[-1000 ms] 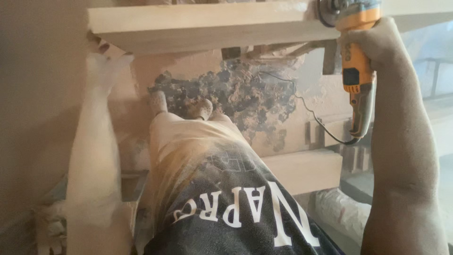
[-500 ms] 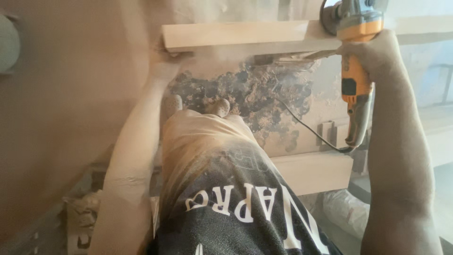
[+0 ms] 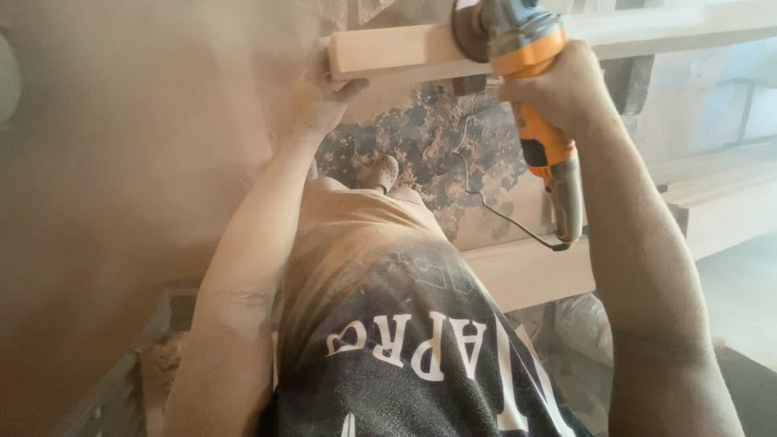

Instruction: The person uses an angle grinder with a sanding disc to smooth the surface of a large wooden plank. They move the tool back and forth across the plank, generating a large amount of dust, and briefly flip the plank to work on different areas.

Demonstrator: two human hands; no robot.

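1. The only lettering in view is a row of big white letters on the person's dark dusty shirt [image 3: 405, 356], low in the middle of the head view. They read upside down from here.
2. A pale, lumpy sack [image 3: 579, 324] of plastic lies on the floor at the lower right, just under the end of a pale thick wooden beam [image 3: 534, 271]. It is too dusty to tell what is inside.
3. The right hand [image 3: 558, 89] has its fingers wrapped tight around a yellow and grey angle grinder [image 3: 534, 121]. The round grinder head presses on the front edge of a long pale wooden plank [image 3: 405, 53] near the top of the view.
4. The left hand [image 3: 320, 101] reaches up to the left end of that plank. Its fingers curl against the underside, close together, but thick dust blurs them.
5. A thin black cord [image 3: 502, 218] loops down from the grinder's tail.
6. Two dusty shoes [image 3: 376, 171] peek out below the plank, on a floor [image 3: 429, 146] with dark patches showing through sawdust.
7. Brown dust fills the left side, so the wall [image 3: 121, 202] there is hard to make out. The top of the grinder is cut off by the top edge.
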